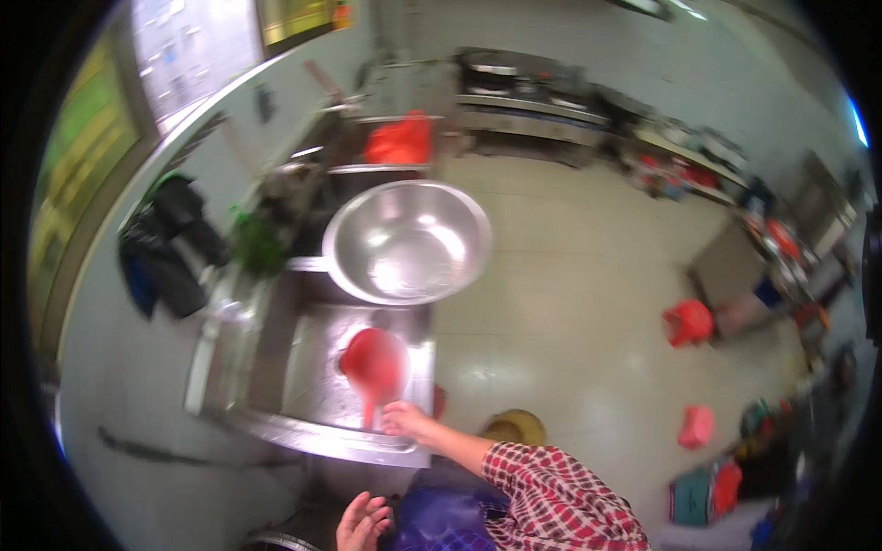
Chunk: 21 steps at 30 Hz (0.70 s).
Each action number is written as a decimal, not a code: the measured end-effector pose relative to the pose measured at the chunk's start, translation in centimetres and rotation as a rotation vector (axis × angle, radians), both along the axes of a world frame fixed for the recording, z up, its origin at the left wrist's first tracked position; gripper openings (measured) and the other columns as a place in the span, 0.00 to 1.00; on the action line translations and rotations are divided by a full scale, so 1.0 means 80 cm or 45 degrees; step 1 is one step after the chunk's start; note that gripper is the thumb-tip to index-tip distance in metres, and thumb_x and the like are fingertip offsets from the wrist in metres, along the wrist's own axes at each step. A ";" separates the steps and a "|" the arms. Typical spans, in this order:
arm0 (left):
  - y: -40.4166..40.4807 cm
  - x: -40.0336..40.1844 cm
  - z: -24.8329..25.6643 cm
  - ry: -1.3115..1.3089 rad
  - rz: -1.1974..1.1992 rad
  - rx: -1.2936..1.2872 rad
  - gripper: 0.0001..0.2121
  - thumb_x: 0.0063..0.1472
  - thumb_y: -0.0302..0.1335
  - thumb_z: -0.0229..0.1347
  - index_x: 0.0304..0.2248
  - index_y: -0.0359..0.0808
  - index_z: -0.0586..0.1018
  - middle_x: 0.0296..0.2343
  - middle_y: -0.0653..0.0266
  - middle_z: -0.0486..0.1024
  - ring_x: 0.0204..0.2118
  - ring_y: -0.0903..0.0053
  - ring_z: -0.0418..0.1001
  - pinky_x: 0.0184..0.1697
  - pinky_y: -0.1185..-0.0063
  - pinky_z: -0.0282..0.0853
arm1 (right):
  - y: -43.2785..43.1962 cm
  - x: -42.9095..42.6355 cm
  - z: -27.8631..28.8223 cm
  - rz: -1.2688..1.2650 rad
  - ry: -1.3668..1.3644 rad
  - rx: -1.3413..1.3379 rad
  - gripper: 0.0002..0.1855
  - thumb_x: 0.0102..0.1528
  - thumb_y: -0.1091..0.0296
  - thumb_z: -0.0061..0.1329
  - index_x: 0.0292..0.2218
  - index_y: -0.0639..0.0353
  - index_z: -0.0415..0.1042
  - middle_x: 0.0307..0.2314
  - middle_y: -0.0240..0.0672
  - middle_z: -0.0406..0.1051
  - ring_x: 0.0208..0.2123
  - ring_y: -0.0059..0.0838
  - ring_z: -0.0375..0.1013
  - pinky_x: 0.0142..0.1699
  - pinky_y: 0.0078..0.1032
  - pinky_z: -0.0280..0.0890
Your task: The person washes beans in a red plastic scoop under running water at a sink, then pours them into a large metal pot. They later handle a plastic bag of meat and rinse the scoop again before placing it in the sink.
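A red plastic ladle lies in the stainless steel sink, its handle towards me. My right hand is over the sink's near edge, beside that handle; blur hides whether the fingers touch it. Lower down, in front of the sink, my left hand is raised with its fingers apart, holding nothing. Beyond the ladle, a large stainless steel basin rests across the sink's divider and shows no food inside.
Green leafy vegetables lie by the wall behind the sinks. A red plastic bag is at the far sink. Black bags hang on the left wall. A yellowish round container stands on the floor to the right.
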<state>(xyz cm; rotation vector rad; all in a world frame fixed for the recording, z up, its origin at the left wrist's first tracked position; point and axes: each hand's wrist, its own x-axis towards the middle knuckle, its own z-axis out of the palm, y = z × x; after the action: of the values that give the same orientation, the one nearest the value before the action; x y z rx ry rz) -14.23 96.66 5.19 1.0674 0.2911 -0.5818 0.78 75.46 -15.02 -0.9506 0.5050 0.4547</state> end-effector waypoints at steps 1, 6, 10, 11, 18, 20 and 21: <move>-0.003 -0.005 -0.003 -0.010 -0.076 0.014 0.25 0.62 0.29 0.52 0.56 0.29 0.61 0.50 0.53 0.66 0.49 0.71 0.68 0.52 0.75 0.65 | -0.020 -0.028 -0.006 0.012 -0.023 -0.007 0.18 0.57 0.71 0.47 0.48 0.65 0.62 0.39 0.42 0.69 0.38 0.31 0.74 0.42 0.24 0.72; -0.011 -0.050 -0.033 0.039 -0.360 -0.017 0.26 0.62 0.32 0.52 0.57 0.30 0.60 0.50 0.53 0.67 0.50 0.71 0.68 0.52 0.76 0.63 | -0.091 -0.204 -0.007 -0.316 0.058 -0.133 0.16 0.58 0.71 0.45 0.47 0.63 0.63 0.36 0.39 0.71 0.34 0.27 0.74 0.39 0.23 0.73; -0.025 -0.085 -0.096 0.113 -0.701 -0.125 0.26 0.61 0.31 0.54 0.56 0.30 0.61 0.49 0.55 0.68 0.49 0.72 0.69 0.50 0.77 0.65 | -0.132 -0.396 -0.037 -0.701 0.294 -0.113 0.13 0.58 0.71 0.45 0.45 0.60 0.64 0.34 0.38 0.72 0.32 0.27 0.74 0.37 0.24 0.73; -0.031 -0.095 -0.088 0.114 -0.787 -0.143 0.26 0.61 0.30 0.54 0.55 0.30 0.61 0.49 0.55 0.68 0.48 0.73 0.69 0.49 0.77 0.65 | -0.136 -0.433 -0.044 -0.763 0.364 -0.117 0.12 0.58 0.72 0.45 0.44 0.60 0.64 0.34 0.38 0.72 0.32 0.28 0.74 0.37 0.25 0.73; -0.138 -0.156 -0.045 0.084 -1.072 -0.023 0.23 0.61 0.29 0.53 0.53 0.30 0.65 0.46 0.58 0.72 0.46 0.75 0.72 0.48 0.78 0.67 | -0.193 -0.606 -0.058 -1.197 0.466 -0.102 0.10 0.57 0.72 0.46 0.42 0.59 0.67 0.32 0.37 0.73 0.30 0.28 0.73 0.36 0.26 0.72; -0.177 -0.174 -0.051 0.049 -1.146 -0.022 0.23 0.61 0.30 0.53 0.53 0.30 0.65 0.45 0.58 0.72 0.46 0.75 0.72 0.48 0.79 0.67 | -0.207 -0.635 -0.047 -1.217 0.392 -0.084 0.10 0.56 0.72 0.47 0.41 0.59 0.68 0.32 0.35 0.73 0.30 0.26 0.73 0.36 0.25 0.72; -0.197 -0.184 -0.053 0.026 -1.178 -0.007 0.23 0.61 0.30 0.53 0.53 0.30 0.65 0.45 0.59 0.72 0.45 0.75 0.72 0.48 0.79 0.67 | -0.215 -0.647 -0.046 -1.204 0.313 -0.070 0.10 0.56 0.71 0.48 0.42 0.59 0.68 0.32 0.34 0.73 0.29 0.25 0.73 0.36 0.25 0.72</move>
<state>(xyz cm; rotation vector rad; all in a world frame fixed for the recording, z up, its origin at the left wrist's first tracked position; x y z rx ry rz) -28.97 80.87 0.96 1.1642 -0.2166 -1.4137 -50.97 58.25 -18.68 -0.6118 1.1144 -0.3072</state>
